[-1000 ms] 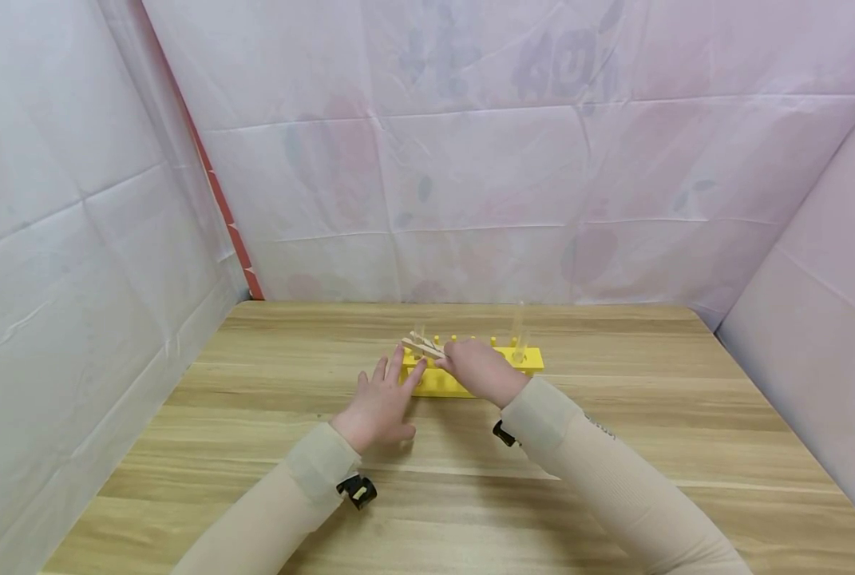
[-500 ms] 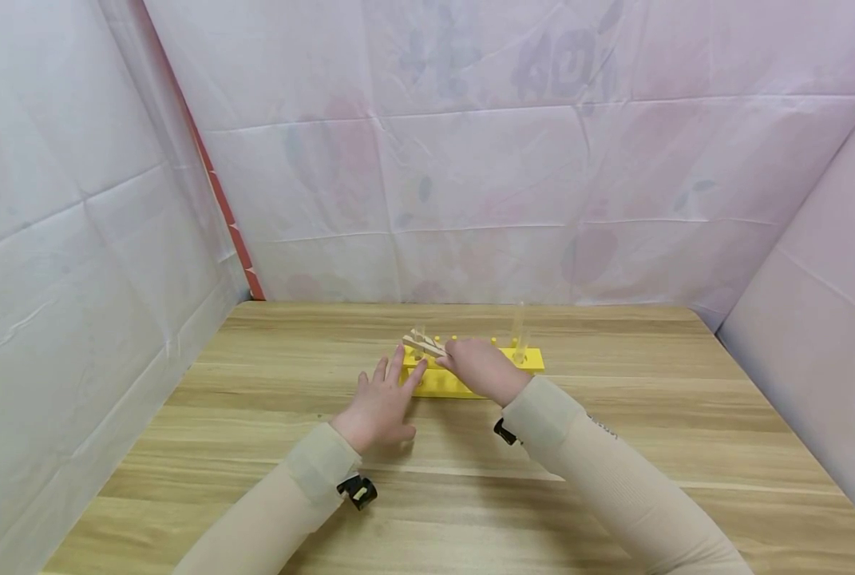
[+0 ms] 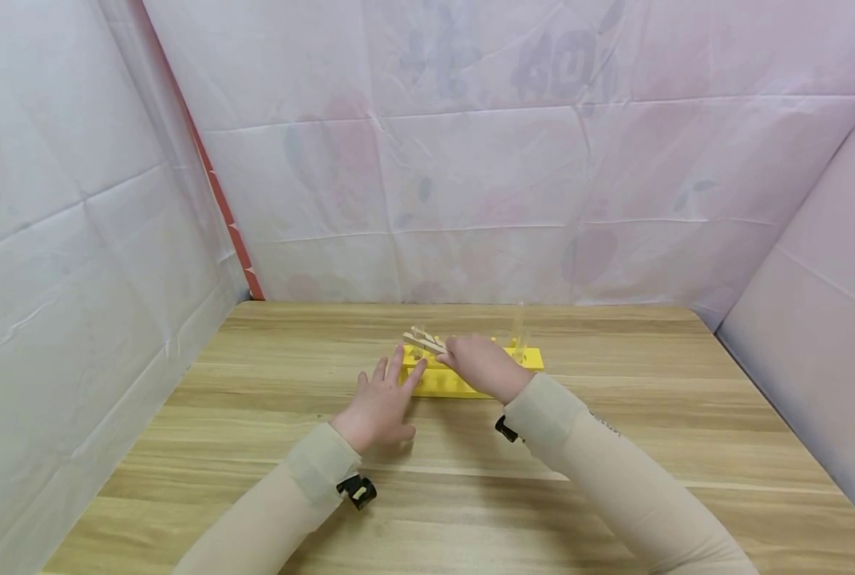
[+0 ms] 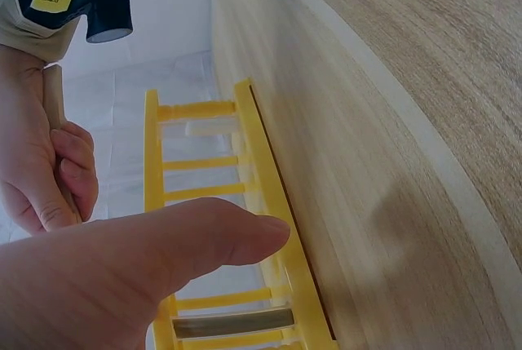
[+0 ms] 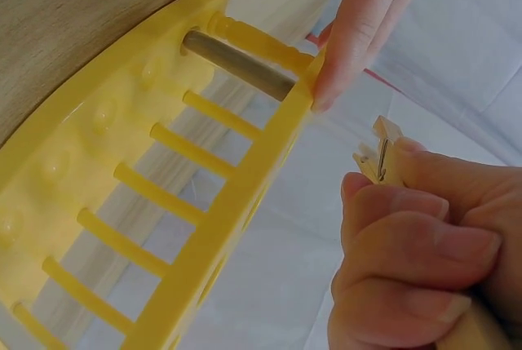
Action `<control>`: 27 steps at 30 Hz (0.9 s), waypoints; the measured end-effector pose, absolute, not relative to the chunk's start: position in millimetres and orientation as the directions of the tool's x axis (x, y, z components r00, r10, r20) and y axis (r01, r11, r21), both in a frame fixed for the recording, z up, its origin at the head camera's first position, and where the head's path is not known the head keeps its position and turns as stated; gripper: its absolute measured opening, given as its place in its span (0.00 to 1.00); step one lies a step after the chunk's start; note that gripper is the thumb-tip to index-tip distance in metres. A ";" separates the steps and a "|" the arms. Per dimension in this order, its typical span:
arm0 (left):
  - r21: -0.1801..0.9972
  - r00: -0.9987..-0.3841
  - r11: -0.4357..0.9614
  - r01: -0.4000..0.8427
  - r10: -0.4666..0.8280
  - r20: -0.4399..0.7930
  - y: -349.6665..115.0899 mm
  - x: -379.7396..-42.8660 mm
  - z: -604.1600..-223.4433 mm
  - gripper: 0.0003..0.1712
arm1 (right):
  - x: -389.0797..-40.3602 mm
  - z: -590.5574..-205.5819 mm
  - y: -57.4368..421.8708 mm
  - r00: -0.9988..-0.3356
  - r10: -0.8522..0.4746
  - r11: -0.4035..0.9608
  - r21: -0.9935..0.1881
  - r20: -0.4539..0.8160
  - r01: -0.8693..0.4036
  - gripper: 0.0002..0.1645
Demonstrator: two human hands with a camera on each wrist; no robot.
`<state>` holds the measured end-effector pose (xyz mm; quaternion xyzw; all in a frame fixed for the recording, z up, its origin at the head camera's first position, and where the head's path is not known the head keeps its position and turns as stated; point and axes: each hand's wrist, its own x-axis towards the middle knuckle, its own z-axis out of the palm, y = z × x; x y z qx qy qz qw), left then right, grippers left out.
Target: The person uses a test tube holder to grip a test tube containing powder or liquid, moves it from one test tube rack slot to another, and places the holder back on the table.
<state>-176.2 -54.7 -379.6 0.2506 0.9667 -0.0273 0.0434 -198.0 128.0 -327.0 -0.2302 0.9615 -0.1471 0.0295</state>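
A yellow test tube rack (image 3: 449, 386) stands on the table. Straight fingers of my left hand (image 3: 380, 403) touch its left end, the thumb held apart. My right hand (image 3: 488, 367) grips a wooden test tube clamp (image 3: 425, 343) over the rack, its tip pointing left. The right wrist view shows fingers curled round the clamp (image 5: 391, 158) and its metal spring. A test tube (image 5: 241, 64) with greyish-brown contents stands in the rack's left end hole, near the clamp's tip. Whether the clamp touches the tube is unclear. My right hand hides the rack's middle.
Clear glass tubes (image 3: 520, 343) stand up at the rack's right end. Yellow pegs (image 5: 192, 150) line one side of the rack. Wood-grained tabletop (image 3: 255, 383) surrounds it, and pale patterned cloth (image 3: 484, 176) hangs behind and at both sides.
The right hand and the clamp have risen very slightly, and the clamp's jaws have shifted a little over the left end. The left hand has stayed in place.
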 end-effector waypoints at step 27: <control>-0.043 -0.873 0.876 0.480 0.472 -0.122 -53.1 -179.8 -377.1 0.60 | -201.5 -320.5 129.5 -0.884 -0.466 0.836 -0.308 0.038 -0.454 0.15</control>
